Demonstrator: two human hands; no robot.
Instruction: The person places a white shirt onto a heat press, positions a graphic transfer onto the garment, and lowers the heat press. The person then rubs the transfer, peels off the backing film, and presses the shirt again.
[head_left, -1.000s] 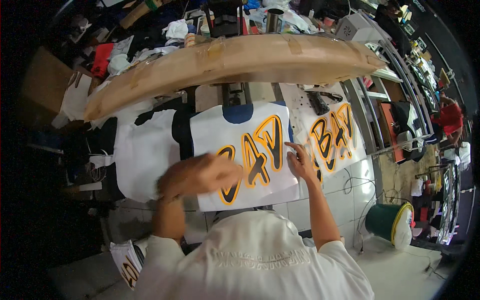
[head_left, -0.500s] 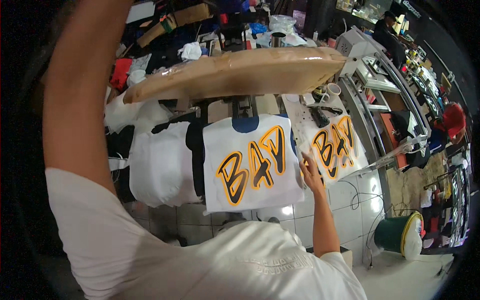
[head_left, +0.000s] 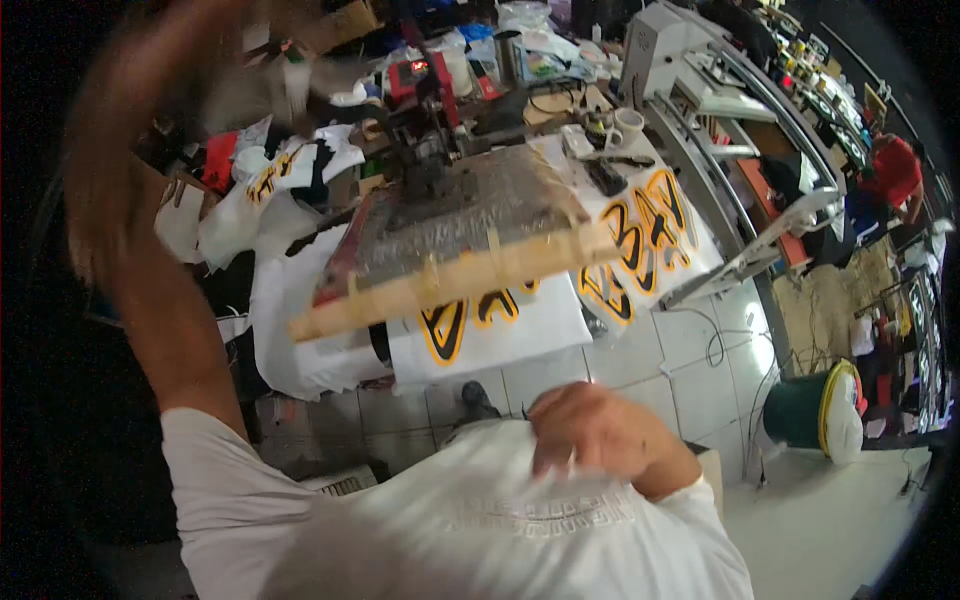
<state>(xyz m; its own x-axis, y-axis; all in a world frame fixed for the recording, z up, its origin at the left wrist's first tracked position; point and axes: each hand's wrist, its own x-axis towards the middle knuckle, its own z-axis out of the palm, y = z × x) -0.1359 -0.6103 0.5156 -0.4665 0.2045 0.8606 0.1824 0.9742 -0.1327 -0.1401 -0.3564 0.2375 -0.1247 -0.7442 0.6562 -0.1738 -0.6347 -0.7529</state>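
One wooden-framed printing screen [head_left: 460, 245] has swung down over the white printed shirt [head_left: 500, 320]. Right hand [head_left: 600, 430], withdrawn, pinches the worn shirt; blurred raised left hand [head_left: 120, 190], grip indiscernible.

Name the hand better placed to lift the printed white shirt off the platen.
Right, probably: the right hand hangs low just before the printed shirt, while the left hand is raised high and away.

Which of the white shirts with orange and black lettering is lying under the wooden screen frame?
The middle printed shirt, half covered by the wooden screen frame. The right shirt lies uncovered; the left one is crumpled.
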